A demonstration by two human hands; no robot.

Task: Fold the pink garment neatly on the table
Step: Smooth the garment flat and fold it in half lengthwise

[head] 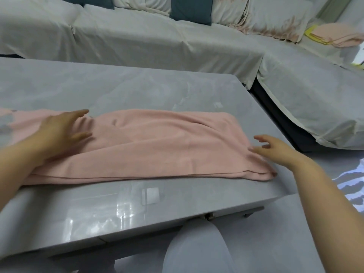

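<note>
The pink garment (pixel 157 146) lies stretched left to right across the glossy grey table (pixel 118 209), doubled over lengthwise with its long edge toward me. My left hand (pixel 63 129) rests flat on the garment's left part, fingers spread. At the right end, my right hand (pixel 275 150) hovers with fingers apart, its fingertips touching the cloth's right edge and gripping nothing. The garment's far left end runs out of view.
A sofa under a pale cover (pixel 157 42) runs behind and to the right of the table, with dark cushions (pixel 191 8). Folded pink and yellow cloths (pixel 334 34) lie on the sofa at the far right. My knee (pixel 197 251) is below the table's front edge.
</note>
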